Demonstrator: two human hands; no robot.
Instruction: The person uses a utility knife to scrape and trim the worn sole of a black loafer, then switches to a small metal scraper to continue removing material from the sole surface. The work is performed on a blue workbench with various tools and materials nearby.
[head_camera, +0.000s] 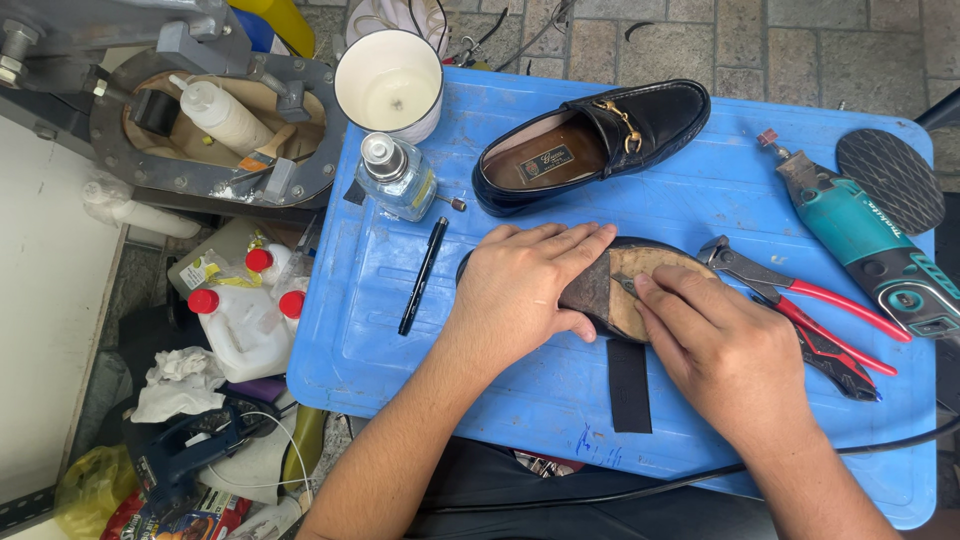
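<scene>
Under both hands (620, 310): upturned shoe (625, 285), sole up.

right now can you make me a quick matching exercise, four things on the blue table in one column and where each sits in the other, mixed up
Things:
1. black loafer
2. black pen
3. red-handled pincers
4. teal power tool

Places:
a. far right edge of the blue table
b. just beside the right hand
c. left of the left hand
d. upright at the back, beyond both hands

Pairs: 1-d, 2-c, 3-b, 4-a
</scene>
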